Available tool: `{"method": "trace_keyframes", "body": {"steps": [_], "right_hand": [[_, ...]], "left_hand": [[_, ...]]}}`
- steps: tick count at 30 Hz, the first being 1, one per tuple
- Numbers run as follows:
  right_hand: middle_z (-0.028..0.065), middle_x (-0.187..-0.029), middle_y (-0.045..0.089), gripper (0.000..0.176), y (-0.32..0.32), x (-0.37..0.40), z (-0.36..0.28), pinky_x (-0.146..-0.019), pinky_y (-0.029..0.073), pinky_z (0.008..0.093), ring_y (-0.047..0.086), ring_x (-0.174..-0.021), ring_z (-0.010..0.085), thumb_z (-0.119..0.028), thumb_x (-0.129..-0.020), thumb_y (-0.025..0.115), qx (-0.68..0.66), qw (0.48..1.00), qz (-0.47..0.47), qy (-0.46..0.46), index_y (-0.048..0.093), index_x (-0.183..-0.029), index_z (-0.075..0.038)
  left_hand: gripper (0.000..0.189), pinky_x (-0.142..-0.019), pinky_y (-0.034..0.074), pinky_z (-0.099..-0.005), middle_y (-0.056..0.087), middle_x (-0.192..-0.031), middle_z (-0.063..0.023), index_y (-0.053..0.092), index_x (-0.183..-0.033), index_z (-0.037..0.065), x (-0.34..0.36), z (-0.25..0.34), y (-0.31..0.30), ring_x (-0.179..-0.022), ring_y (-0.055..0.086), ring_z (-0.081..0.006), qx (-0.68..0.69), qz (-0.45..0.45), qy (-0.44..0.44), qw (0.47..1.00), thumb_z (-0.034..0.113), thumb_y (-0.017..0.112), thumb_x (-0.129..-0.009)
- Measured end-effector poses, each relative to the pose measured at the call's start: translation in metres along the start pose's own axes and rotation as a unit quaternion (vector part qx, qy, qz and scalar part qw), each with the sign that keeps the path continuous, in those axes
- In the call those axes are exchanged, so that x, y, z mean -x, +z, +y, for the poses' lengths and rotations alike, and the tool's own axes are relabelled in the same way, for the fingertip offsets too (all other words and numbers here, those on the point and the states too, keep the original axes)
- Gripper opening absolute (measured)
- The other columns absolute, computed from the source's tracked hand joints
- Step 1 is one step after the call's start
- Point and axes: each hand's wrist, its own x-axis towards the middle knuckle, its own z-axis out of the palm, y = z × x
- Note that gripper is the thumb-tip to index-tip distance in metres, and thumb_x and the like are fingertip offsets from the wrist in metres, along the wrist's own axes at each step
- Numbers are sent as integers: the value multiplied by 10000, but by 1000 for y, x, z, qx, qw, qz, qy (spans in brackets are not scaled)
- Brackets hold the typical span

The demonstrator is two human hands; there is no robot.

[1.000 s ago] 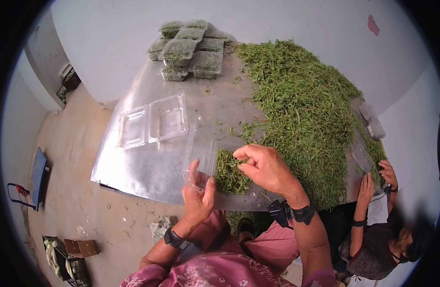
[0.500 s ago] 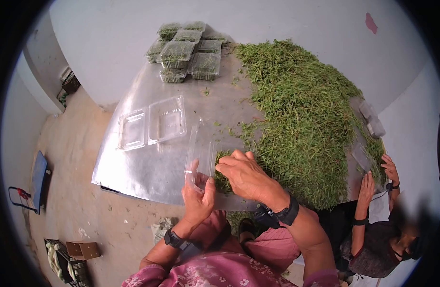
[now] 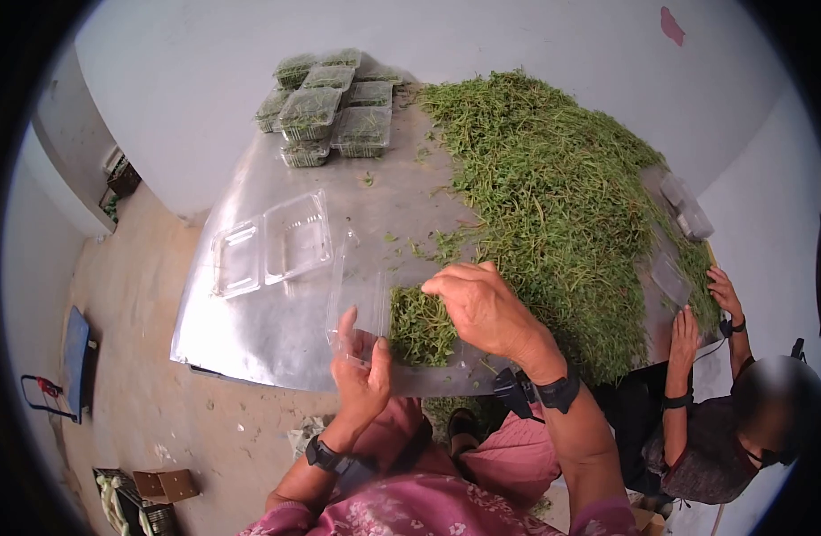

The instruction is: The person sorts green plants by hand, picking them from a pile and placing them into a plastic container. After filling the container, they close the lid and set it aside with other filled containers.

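Note:
My left hand [image 3: 362, 375] grips the raised lid side of a clear plastic clamshell box [image 3: 357, 295] at the table's near edge, its thumb in front and a finger seen through the plastic. Green leafy stems [image 3: 421, 329] fill the box's other half. Over the upper right corner of that filling is my right hand [image 3: 491, 308], its fingers curled in; whatever they may hold is hidden. An open, unfilled clamshell box [image 3: 296, 237] lies flat to the left. Directly right of my right hand begins the large heap of loose green stems [image 3: 562, 214].
Filled clamshell boxes [image 3: 308, 114] are stacked at the back of the metal table [image 3: 241, 322]. Another person's hands [image 3: 685, 338] work at the right edge near a clear box [image 3: 670, 281]. Further boxes [image 3: 686, 207] sit behind. A blue trolley [image 3: 75, 357] stands on the floor at left.
My right hand has moved right and slightly up from the lid's side, uncovering the greens in the box. My left hand keeps its grip on the lid. The view has shifted slightly.

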Motion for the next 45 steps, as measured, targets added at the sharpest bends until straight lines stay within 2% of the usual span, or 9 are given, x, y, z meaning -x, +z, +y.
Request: {"method": "trace_keyframes", "body": {"steps": [4, 7, 11, 14, 20, 27, 32, 41, 45], "right_hand": [[57, -833, 604, 143, 51, 14, -6, -814, 378, 375, 584, -894, 241, -5, -762, 573, 30, 993, -81, -77, 657, -857, -72], [64, -872, 607, 104, 44, 13, -11, -824, 370, 377, 576, -922, 237, -36, -778, 570, 32, 992, -111, -51, 649, -832, -76], [80, -908, 611, 123, 17, 9, -3, -819, 377, 386, 582, -937, 260, -36, -807, 553, 13, 998, -49, -26, 645, -878, -77], [101, -924, 611, 146, -22, 4, 1, -827, 393, 409, 580, -966, 291, -36, -811, 551, -50, 997, -26, 56, 629, -932, -61], [157, -953, 581, 203, -20, 17, 32, -814, 472, 411, 575, -953, 359, 19, -764, 594, 19, 991, -75, 114, 603, -964, -9], [157, -861, 508, 63, -6, 16, 30, -756, 447, 449, 542, -867, 376, 1, -795, 587, 39, 994, -49, 91, 534, -828, 1], [184, -854, 485, 84, -4, 17, 30, -708, 433, 465, 528, -806, 395, -17, -834, 550, 67, 994, -49, 70, 489, -783, 9], [179, -735, 574, 48, -19, 7, 12, -619, 461, 427, 583, -691, 380, -19, -815, 561, -29, 990, -37, 130, 531, -795, 13], [182, -718, 583, 38, -7, 3, 6, -584, 460, 418, 589, -655, 379, -7, -817, 564, -41, 990, 52, 123, 536, -794, 6]], "left_hand": [[560, -576, 406, -248, 549, -702, -32, 322, -1407, -40, 0, 2, -1, -634, 494, -87, -8, -8, 5, 1000, 32, 560, -905], [559, -588, 417, -250, 556, -712, -37, 318, -1409, -36, 0, 2, -1, -643, 502, -91, -11, -9, -3, 1000, 27, 555, -906], [550, -601, 427, -249, 563, -726, -39, 322, -1402, -42, 0, 5, -1, -653, 512, -93, -2, -8, -17, 1000, 20, 553, -907], [547, -606, 430, -247, 565, -731, -40, 320, -1398, -52, 1, 2, -1, -654, 513, -93, 1, -10, -20, 1000, 17, 550, -907], [549, -619, 433, -245, 563, -736, -38, 312, -1403, -52, 0, 5, 0, -661, 518, -96, -11, -8, -12, 1000, 31, 549, -915], [549, -621, 426, -238, 558, -737, -30, 311, -1412, -34, 2, 0, -2, -662, 508, -91, -5, -15, -18, 1000, 49, 556, -927], [549, -617, 420, -237, 550, -732, -27, 309, -1412, -31, 2, 2, -1, -662, 507, -89, 7, -14, -25, 1000, 45, 556, -927], [548, -601, 425, -253, 554, -719, -36, 320, -1400, -43, 2, 2, -1, -645, 510, -99, -6, -8, -11, 1000, 57, 568, -922], [549, -591, 421, -255, 550, -717, -33, 319, -1402, -42, 2, 1, -1, -639, 506, -98, -22, -10, -4, 1000, 59, 565, -922]]}}
